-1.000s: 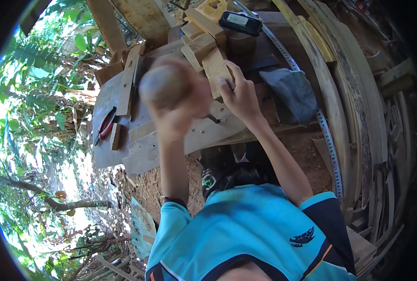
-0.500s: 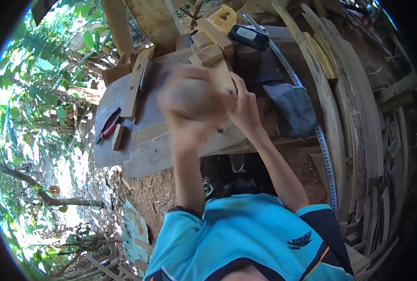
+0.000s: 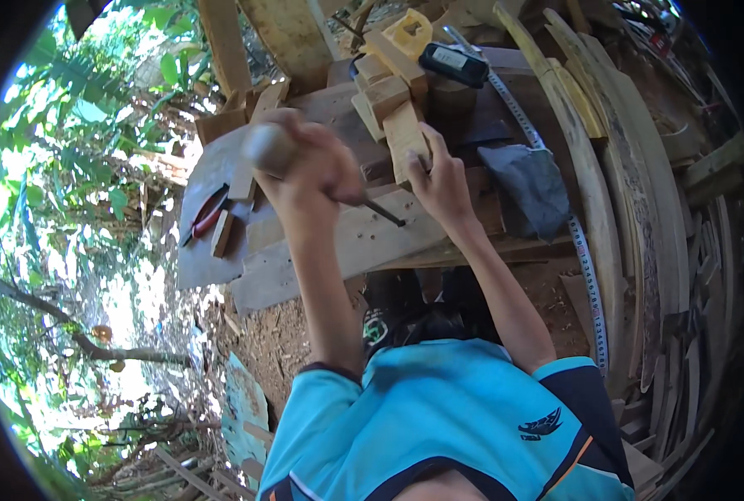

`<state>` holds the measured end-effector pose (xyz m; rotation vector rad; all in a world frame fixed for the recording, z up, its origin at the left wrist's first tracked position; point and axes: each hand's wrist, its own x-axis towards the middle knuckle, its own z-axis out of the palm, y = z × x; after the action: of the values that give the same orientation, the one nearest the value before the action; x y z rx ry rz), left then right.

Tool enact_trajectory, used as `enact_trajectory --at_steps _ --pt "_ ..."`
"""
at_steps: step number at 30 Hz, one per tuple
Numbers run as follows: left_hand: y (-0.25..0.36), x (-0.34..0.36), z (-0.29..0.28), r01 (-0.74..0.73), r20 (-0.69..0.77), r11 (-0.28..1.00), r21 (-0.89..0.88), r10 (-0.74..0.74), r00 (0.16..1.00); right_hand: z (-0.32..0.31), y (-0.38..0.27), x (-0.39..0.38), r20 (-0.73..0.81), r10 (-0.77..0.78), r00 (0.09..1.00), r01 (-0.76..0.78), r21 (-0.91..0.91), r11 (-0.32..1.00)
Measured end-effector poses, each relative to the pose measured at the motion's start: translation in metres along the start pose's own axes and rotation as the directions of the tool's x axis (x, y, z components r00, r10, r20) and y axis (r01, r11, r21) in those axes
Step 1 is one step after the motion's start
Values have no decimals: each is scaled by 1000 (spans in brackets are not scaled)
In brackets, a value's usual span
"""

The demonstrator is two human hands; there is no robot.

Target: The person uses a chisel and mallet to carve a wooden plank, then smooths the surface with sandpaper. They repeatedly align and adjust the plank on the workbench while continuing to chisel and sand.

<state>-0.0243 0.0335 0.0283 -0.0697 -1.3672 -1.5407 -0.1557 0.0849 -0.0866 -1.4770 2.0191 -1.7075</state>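
In my left hand (image 3: pixel 309 167), fingers wrapped round it, is a tool with a rounded, pale handle end and a thin dark metal shaft (image 3: pixel 384 213). Its kind is not clear. The shaft slants down to the right over the bench, just left of my right hand (image 3: pixel 443 179). That hand grips the near end of a light wooden block (image 3: pixel 403 138), its thumb on top and fingers along the right side. The block's far end meets other wood pieces (image 3: pixel 386 96) stacked on the bench.
Red-handled pliers (image 3: pixel 209 219) and a small wood piece (image 3: pixel 221 234) lie left on the bench (image 3: pixel 322 242). A black case (image 3: pixel 454 65), grey cloth (image 3: pixel 526 188) and tape measure (image 3: pixel 585 267) are to the right. Long planks (image 3: pixel 589 167) stand beyond.
My left hand has moved left and up, away from the block and my right hand, with the tool in it; its dark shaft now shows. My right hand stays on the block.
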Motion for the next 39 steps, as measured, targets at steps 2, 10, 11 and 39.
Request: enact_trajectory --at_steps 2,10,11,39 --pt "15 9 43 -78 185 967 241 33 982 -7 1 -3 5 -12 1000 12 -65 998" --pt "69 78 43 -47 416 997 59 18 909 -3 -1 2 -9 5 1000 -5 31 1000" --pt "65 71 42 16 149 998 63 -25 988 -4 0 3 -4 29 1000 -28 53 998" --pt "-11 -9 -42 6 135 958 -287 35 990 -9 -10 5 56 138 989 -142 63 988"
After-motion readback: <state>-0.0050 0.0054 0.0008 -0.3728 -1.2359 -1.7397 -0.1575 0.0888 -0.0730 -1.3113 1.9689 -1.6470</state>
